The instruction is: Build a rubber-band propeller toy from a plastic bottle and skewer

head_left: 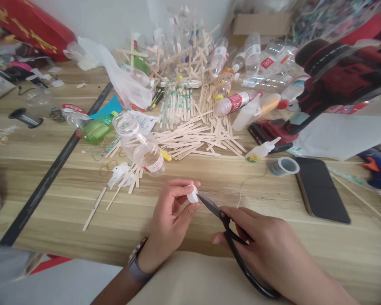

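Between the thumb and fingers of my left hand (173, 212) is a small white bottle cap (192, 195), held above the table's front part. My right hand (263, 241) grips black-handled scissors (224, 218), whose tip touches the cap or lies right against it; I cannot tell whether it goes in. Beyond my left hand lie a cut clear plastic bottle piece (147, 159) and a clear jar-like bottle top (127, 127). A thin pale string (240, 190) runs over the wood near the scissors.
Loose wooden sticks (193, 137) are heaped mid-table, with plastic bottles behind. To the right are a glue bottle (262, 150), a tape roll (284, 166), a phone (322, 188) and a red-black power drill (320, 89). A black strip (55, 169) crosses the left side.
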{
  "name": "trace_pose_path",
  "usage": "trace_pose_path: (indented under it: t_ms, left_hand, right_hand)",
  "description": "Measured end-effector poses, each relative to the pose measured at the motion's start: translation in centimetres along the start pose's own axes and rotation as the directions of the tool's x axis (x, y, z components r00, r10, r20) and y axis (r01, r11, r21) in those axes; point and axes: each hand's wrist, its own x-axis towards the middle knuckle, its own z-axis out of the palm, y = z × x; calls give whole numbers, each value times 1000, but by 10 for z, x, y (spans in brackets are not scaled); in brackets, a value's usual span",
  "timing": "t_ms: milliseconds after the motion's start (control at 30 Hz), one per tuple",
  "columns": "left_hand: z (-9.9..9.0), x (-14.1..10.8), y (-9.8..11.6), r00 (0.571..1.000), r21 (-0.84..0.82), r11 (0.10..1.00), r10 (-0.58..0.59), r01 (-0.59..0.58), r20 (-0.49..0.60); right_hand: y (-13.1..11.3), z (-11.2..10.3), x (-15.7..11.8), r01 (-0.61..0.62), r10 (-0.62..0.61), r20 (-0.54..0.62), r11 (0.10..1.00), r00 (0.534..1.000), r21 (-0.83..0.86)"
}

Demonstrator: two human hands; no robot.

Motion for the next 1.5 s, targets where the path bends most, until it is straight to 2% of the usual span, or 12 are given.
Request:
trace_pose_path:
  t_ms: [133,300,433,633,800,1033,1133,1333,1500]
  left_hand:
    - [1,-2,2,1000,15,1000,2,-1,-29]
    - [5,-1,4,996,-42,999,-37,34,-76]
    - [8,1,6,986,-101,986,-139,130,-88]
    - [8,2,6,952,-192,942,-296,277,-80]
    - [6,2,-2,915,-275,889,-397,365,-68]
    - [5,4,-6,858,-368,797,-514,480,6]
    - [5,3,-3,842,-381,771,-538,511,40]
    - [5,4,-3,879,-395,798,-474,456,56]
    - [6,4,-2,895,-393,816,-444,424,44]
  right_hand:
    - [3,4,-2,-1,2,18,1000,1000,-17]
    - [4,9,-3,57,-61,-38,994,997,-91]
    - [1,10,1,96,-118,-116,978,986,-185]
    - [3,11,3,119,-172,-147,942,974,-315]
    - [9,11,4,120,-193,-160,919,968,-376]
    - [16,7,4,151,-239,-135,870,962,-469]
    - [21,4,3,167,-238,-118,890,964,-425]
    - [25,-4,6,73,-95,-96,974,991,-213]
    - [20,-4,6,46,-61,-77,983,995,-175]
